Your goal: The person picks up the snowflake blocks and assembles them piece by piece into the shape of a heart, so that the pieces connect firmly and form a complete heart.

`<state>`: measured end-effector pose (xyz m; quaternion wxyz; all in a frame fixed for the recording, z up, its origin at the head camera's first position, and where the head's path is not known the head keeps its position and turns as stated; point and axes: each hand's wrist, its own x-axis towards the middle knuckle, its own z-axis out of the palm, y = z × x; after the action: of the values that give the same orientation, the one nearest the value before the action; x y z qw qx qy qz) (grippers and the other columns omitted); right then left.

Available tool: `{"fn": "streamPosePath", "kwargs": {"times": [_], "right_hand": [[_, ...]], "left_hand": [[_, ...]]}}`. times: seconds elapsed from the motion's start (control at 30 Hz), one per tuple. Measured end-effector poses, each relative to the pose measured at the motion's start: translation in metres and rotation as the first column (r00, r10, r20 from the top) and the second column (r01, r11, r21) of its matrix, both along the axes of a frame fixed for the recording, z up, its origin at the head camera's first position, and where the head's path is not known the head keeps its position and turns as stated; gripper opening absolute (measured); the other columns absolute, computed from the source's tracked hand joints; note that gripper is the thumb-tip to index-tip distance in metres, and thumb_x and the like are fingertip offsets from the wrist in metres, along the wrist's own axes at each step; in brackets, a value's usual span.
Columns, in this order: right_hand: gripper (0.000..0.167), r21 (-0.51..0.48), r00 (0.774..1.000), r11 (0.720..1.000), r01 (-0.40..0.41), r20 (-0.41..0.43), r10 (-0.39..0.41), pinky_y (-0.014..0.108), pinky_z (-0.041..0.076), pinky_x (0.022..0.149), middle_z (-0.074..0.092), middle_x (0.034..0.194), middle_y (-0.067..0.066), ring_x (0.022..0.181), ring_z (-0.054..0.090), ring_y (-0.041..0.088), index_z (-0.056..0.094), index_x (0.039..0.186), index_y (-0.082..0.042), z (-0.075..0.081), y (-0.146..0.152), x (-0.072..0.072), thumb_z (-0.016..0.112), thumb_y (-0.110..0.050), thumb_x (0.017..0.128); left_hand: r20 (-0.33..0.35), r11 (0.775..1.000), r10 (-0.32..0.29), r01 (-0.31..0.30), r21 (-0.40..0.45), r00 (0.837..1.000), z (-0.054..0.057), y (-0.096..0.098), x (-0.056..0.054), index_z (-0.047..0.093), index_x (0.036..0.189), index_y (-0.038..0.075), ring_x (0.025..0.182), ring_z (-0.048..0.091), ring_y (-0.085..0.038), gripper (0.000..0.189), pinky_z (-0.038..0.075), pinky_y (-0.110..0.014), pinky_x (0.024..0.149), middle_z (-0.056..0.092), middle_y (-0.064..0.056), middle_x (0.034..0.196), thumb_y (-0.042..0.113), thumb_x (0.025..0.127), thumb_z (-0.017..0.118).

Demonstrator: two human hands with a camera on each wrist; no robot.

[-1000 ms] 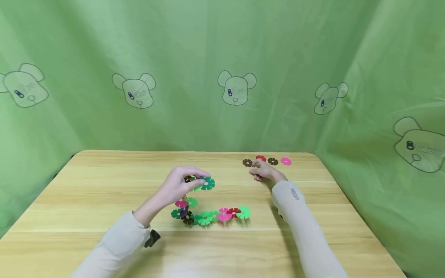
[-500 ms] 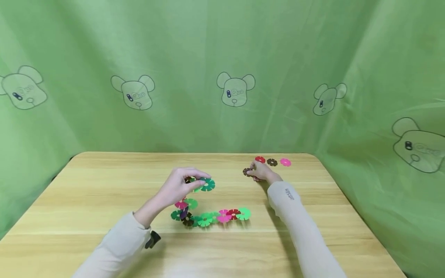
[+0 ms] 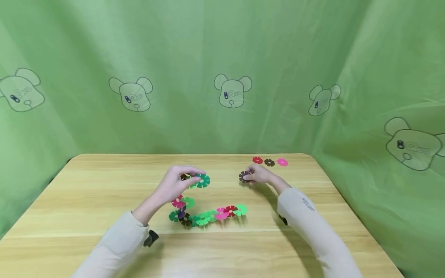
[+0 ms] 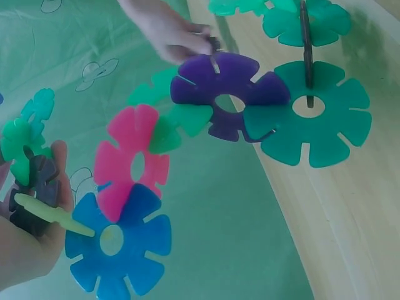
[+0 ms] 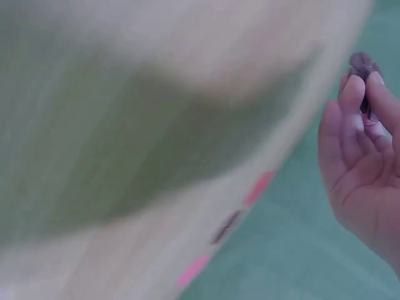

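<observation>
My left hand (image 3: 174,182) holds up one end of a chain of slotted snowflake discs, its thumb and fingers pinching near a teal disc (image 3: 204,180). From there the linked discs run down and then right, past a pink-red disc (image 3: 178,201) to a light green disc (image 3: 240,210) at the far end. Close up in the left wrist view are a blue disc (image 4: 153,240), a purple disc (image 4: 194,78) and another teal disc (image 4: 325,147), joined by their slots. My right hand (image 3: 260,174) pinches a single dark brown disc (image 5: 361,62) between thumb and fingers, above the table.
Three loose discs lie in a row near the table's back edge: a red disc (image 3: 257,160), a brown disc (image 3: 269,162) and a pink disc (image 3: 282,162). A green curtain (image 3: 174,123) printed with bear heads surrounds the wooden table (image 3: 104,193).
My right hand has picked up the leftmost brown disc from the back row and brought it slightly toward me. My left hand keeps its grip on the chain, almost in place.
</observation>
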<state>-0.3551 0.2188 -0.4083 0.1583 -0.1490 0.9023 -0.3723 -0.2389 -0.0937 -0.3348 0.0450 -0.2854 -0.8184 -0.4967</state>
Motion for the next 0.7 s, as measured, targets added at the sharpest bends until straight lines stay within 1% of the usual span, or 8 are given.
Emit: {"fn": "streamPosePath", "kwargs": {"times": [0.07,0.17,0.23,0.33,0.37,0.47,0.57,0.7], "right_hand": [[0.015,-0.109,1.0,0.994,-0.023,-0.015,0.022,0.031,0.053,0.06,0.059,0.076,0.01,0.057,0.055,0.012,0.053,0.093,0.008,0.014,-0.007,0.013,0.059,-0.003,0.086],[0.02,-0.23,0.999,0.972,-0.052,-0.016,0.049,0.031,0.055,0.063,0.062,0.075,0.012,0.058,0.058,0.013,0.051,0.1,0.009,0.035,-0.018,0.034,0.058,-0.004,0.087],[0.023,-0.285,0.998,0.956,-0.064,-0.02,0.06,0.031,0.055,0.063,0.063,0.076,0.014,0.06,0.059,0.015,0.049,0.104,0.01,0.046,-0.027,0.047,0.057,-0.004,0.087],[0.028,-0.362,0.996,0.928,-0.085,-0.033,0.079,0.028,0.054,0.061,0.064,0.076,0.015,0.061,0.06,0.015,0.046,0.111,0.01,0.059,-0.039,0.067,0.056,-0.003,0.088],[0.03,-0.386,0.996,0.919,-0.084,-0.034,0.077,0.028,0.054,0.061,0.064,0.076,0.013,0.061,0.06,0.016,0.045,0.114,0.009,0.063,-0.043,0.074,0.055,-0.002,0.088],[0.036,-0.461,0.997,0.883,-0.083,-0.04,0.073,0.027,0.053,0.06,0.064,0.075,0.008,0.06,0.059,0.013,0.043,0.121,0.007,0.072,-0.053,0.09,0.055,-0.002,0.088],[0.037,-0.52,0.998,0.852,-0.066,-0.031,0.058,0.026,0.053,0.06,0.065,0.074,0.005,0.06,0.059,0.01,0.044,0.123,0.008,0.078,-0.064,0.104,0.054,-0.002,0.088],[0.038,-0.56,0.999,0.827,-0.048,-0.012,0.05,0.024,0.053,0.06,0.065,0.071,0.001,0.059,0.059,0.008,0.044,0.122,0.011,0.08,-0.075,0.114,0.054,-0.003,0.089]], "left_hand": [[0.015,1.0,0.018,-0.018,0.001,1.0,0.0,0.0,0.0,0.066,0.107,0.004,0.06,0.052,-0.012,0.023,0.042,-0.022,0.054,0.067,-0.01,0.097,0.008,0.085,0.062],[0.026,0.999,0.048,-0.048,0.003,0.999,0.0,0.001,0.001,0.066,0.107,0.004,0.051,0.041,-0.01,0.024,0.036,-0.021,0.046,0.066,-0.008,0.084,0.007,0.084,0.063],[0.018,0.998,0.066,-0.066,0.002,0.998,0.001,0.002,0.001,0.066,0.106,0.004,0.051,0.041,-0.009,0.023,0.037,-0.02,0.046,0.064,-0.005,0.079,0.007,0.084,0.063],[-0.001,0.996,0.093,-0.093,0.005,0.996,0.0,0.004,0.001,0.067,0.102,0.003,0.053,0.044,-0.01,0.02,0.039,-0.021,0.047,0.066,-0.005,0.08,0.006,0.083,0.064],[-0.006,0.995,0.102,-0.102,0.008,0.995,0.001,0.004,0.001,0.067,0.101,0.003,0.053,0.045,-0.01,0.019,0.039,-0.021,0.048,0.067,-0.006,0.081,0.006,0.083,0.064],[-0.023,0.992,0.123,-0.122,0.015,0.992,0.001,0.006,0.001,0.068,0.1,0.003,0.053,0.046,-0.01,0.018,0.039,-0.021,0.047,0.068,-0.007,0.082,0.006,0.082,0.064],[-0.045,0.992,0.129,-0.128,0.023,0.991,0.003,0.009,0.003,0.068,0.099,0.003,0.055,0.048,-0.01,0.018,0.041,-0.021,0.048,0.069,-0.008,0.085,0.006,0.082,0.065],[-0.086,0.994,0.108,-0.105,0.03,0.99,0.004,0.012,0.006,0.069,0.097,0.002,0.059,0.052,-0.01,0.017,0.044,-0.021,0.05,0.069,-0.009,0.09,0.004,0.08,0.066]]}}
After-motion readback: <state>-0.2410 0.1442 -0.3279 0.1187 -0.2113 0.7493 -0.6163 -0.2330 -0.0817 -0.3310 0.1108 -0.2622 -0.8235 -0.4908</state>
